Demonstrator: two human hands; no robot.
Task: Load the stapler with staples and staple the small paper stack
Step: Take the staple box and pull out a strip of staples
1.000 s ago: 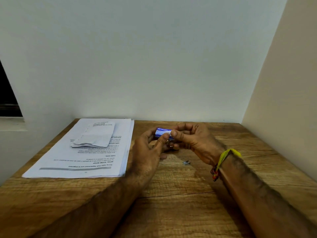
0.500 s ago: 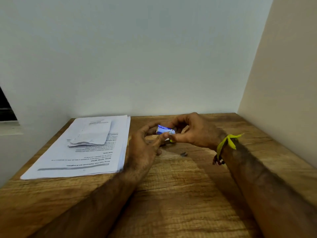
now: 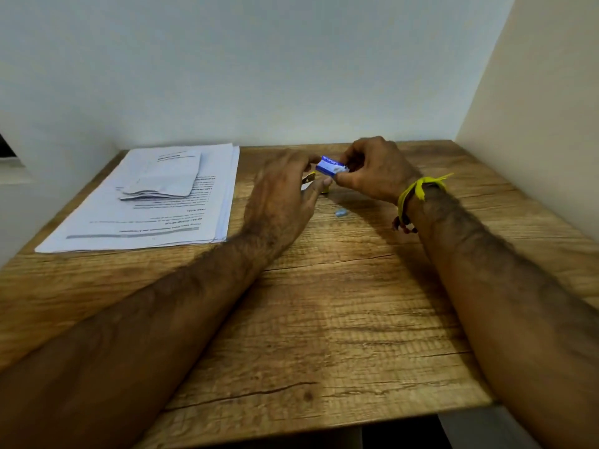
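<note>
A small blue and white staple box is held above the back of the wooden table. My right hand grips its right end, and my left hand pinches its left end with fingertips. A yellow stapler lies under my hands, mostly hidden. A small stack of folded papers rests on a larger printed paper stack at the back left. A small blue-grey strip of staples lies on the wood just in front of my hands.
White walls close the table at the back and on the right. The table's front edge runs across the bottom. A yellow thread band circles my right wrist.
The camera has tilted so the hands sit farther back in view. Both hands keep hold of the staple box, which has turned slightly between the fingers.
</note>
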